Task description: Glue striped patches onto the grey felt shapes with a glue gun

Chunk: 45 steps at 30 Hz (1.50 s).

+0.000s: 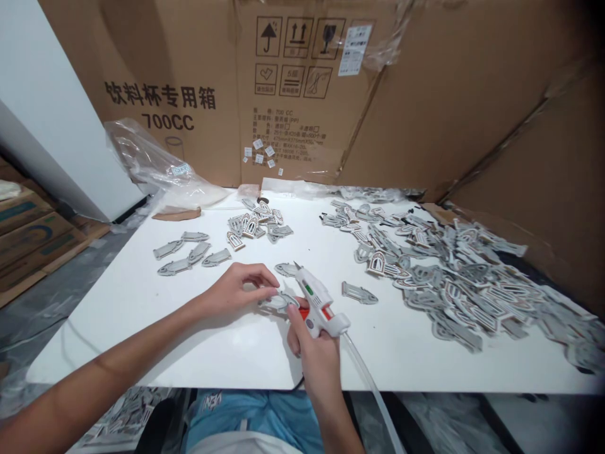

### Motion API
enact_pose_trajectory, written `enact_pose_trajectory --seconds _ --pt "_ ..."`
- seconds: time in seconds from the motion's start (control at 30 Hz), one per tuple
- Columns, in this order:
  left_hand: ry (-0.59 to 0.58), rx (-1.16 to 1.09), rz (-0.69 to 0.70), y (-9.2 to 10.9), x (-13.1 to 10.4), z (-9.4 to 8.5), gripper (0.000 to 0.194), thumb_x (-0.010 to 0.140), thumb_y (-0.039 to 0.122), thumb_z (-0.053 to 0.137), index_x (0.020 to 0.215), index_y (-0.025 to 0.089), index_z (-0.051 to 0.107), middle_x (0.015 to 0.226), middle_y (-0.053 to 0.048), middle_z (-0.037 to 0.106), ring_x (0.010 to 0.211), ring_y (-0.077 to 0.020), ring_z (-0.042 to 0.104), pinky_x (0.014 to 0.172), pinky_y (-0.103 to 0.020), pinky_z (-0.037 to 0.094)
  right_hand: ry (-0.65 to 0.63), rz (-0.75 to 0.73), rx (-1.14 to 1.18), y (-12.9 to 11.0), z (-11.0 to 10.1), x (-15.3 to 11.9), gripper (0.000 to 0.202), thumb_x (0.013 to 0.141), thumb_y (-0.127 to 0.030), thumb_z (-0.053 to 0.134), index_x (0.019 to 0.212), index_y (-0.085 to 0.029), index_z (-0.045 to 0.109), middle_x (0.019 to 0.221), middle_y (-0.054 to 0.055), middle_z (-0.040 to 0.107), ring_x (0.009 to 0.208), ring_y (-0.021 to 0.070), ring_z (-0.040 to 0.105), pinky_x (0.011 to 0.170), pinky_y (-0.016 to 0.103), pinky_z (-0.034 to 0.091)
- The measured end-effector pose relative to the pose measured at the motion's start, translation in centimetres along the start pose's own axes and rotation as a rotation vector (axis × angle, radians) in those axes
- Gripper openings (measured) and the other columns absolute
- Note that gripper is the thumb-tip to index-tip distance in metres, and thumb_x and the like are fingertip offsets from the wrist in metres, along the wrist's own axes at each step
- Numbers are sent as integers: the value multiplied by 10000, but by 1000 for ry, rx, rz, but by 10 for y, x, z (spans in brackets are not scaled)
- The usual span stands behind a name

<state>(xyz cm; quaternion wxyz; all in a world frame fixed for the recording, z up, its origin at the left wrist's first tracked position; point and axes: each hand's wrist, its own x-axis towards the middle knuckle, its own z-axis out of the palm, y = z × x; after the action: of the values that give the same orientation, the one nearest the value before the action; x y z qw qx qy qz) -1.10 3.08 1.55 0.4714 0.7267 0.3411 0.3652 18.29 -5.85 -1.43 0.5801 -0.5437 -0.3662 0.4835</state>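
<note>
My right hand (pixel 314 350) is wrapped round a white hot glue gun (pixel 317 299) with an orange trigger, its nozzle tipped up and to the left. A long clear glue stick (pixel 373 388) runs out of the gun's back. Between thumb and fingers, my left hand (pixel 241 287) pinches a small flat grey cutout piece (pixel 280 301), which also lies close to my right thumb. Just behind the nozzle, another grey cutout (pixel 285 270) rests on the white table (pixel 227 353). One more grey piece (pixel 360 293) lies to the right of the gun.
A large heap of grey cutouts (pixel 444 271) spreads over the table's right side. A smaller pile with arch-shaped pieces (pixel 253 224) sits at the back, and several loose cutouts (pixel 189 255) lie at the left. Cardboard boxes (pixel 198 57) wall the back, with clear plastic wrap (pixel 155 164) at their foot.
</note>
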Motion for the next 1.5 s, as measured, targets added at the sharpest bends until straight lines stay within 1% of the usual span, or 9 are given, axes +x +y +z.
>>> enact_pose_trajectory --seconds 0.1,0.33,0.43,0.73,0.9,1.07,1.17,1.33,1.5 --pt "-36 22 -13 -4 -2 -10 247 998 411 776 1097 186 785 993 -75 811 885 -191 744 856 -338 599 -7 -7 -9 1 -1 0 453 918 -579 862 1088 -192 699 523 -115 423 470 95 348 495 250 264" --pt "-365 478 -89 -9 -7 -86 388 792 437 948 1086 236 794 1033 -40 754 910 -201 658 800 -285 520 16 -9 24 3 0 1 499 912 -630 857 1096 -194 700 528 -109 439 474 95 342 494 248 275" --pt "-398 495 -188 -11 -10 -94 350 774 373 942 1047 222 784 941 -22 712 845 -190 643 724 -263 487 7 -12 -3 2 0 1 489 912 -616 862 1109 -191 721 516 -109 437 472 96 354 499 250 276" --pt "-420 290 -219 -12 -5 -89 277 1013 439 697 936 185 780 820 -26 697 705 -146 546 649 -263 418 44 -12 56 1 2 -1 520 870 -593 911 1133 -200 694 539 -110 463 466 96 349 482 247 276" --pt "-235 424 -47 -15 -2 -85 324 1084 467 616 1040 229 831 972 -44 719 818 -166 603 723 -285 451 50 -9 38 -1 2 -2 542 889 -640 877 1144 -187 722 526 -109 445 473 100 352 490 252 276" --pt "21 482 67 -25 -2 -65 394 1156 443 484 1291 264 809 1095 -74 672 961 -196 659 863 -334 545 63 -22 -2 -2 2 -2 555 901 -684 844 1123 -185 747 508 -102 445 459 102 365 485 253 293" --pt "113 511 243 -29 -2 -49 345 1149 346 525 1360 259 783 1094 -89 672 938 -189 663 834 -329 555 59 -23 0 -2 2 -2 538 916 -673 835 1127 -187 741 501 -104 444 452 102 372 478 248 299" --pt "120 619 647 -27 -5 -27 346 1093 179 609 1382 298 758 980 -65 722 821 -159 649 719 -282 517 54 -15 41 2 2 0 543 914 -665 844 1133 -182 725 504 -109 440 437 98 356 448 239 320" --pt "46 644 772 -17 -9 -10 349 1065 150 619 1356 299 741 941 -63 760 757 -156 668 661 -264 510 65 -21 58 5 2 1 552 906 -669 850 1131 -181 729 515 -113 418 435 96 357 440 234 322"
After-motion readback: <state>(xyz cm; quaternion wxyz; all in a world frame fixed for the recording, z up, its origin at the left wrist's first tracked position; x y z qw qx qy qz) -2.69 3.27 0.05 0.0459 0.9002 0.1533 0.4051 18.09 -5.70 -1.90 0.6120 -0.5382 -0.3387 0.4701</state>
